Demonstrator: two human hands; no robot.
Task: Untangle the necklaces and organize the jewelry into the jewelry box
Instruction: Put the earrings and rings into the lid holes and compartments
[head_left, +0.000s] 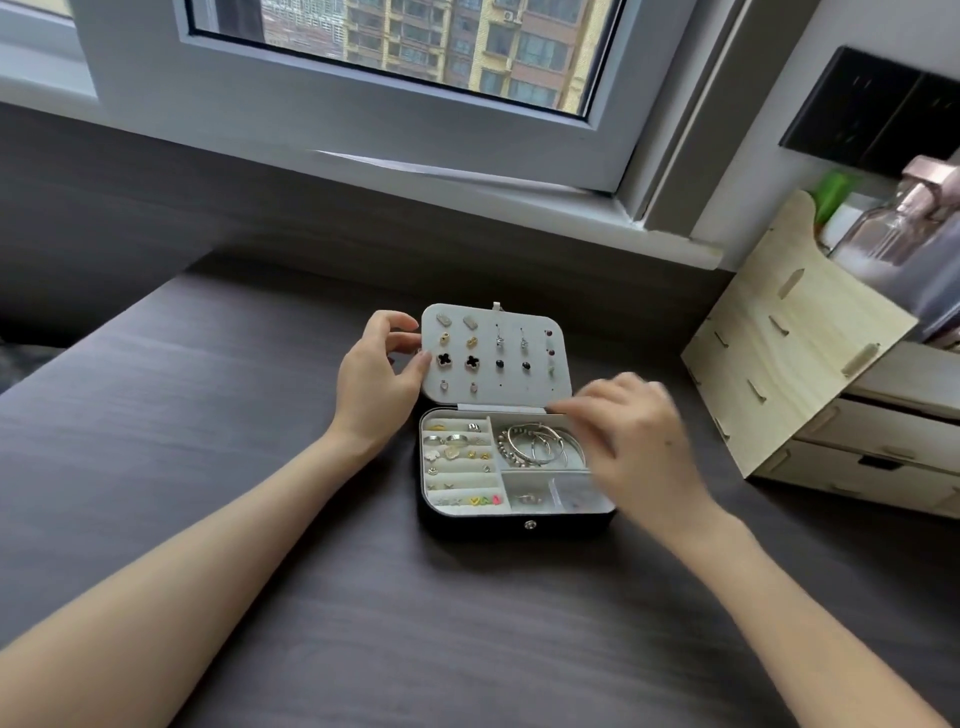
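Dark wood table (249, 426), box (483, 525) open mid-table. Left hand (382, 374) pinches lid (514, 394) by its left edge. Right hand (641, 436) blurred, nearer, just over bangles (519, 447) in back-right compartment; grip can't tell.

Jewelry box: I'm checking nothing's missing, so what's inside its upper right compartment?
Several silver bangles lie there. The right hand covers the right end, so anything under it is hidden.

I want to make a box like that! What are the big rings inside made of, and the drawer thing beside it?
The bangles look like shiny silver-coloured metal; they glint. The drawer organizer looks like pale, unvarnished wood, probably plywood: visible grain and slotted tabs.
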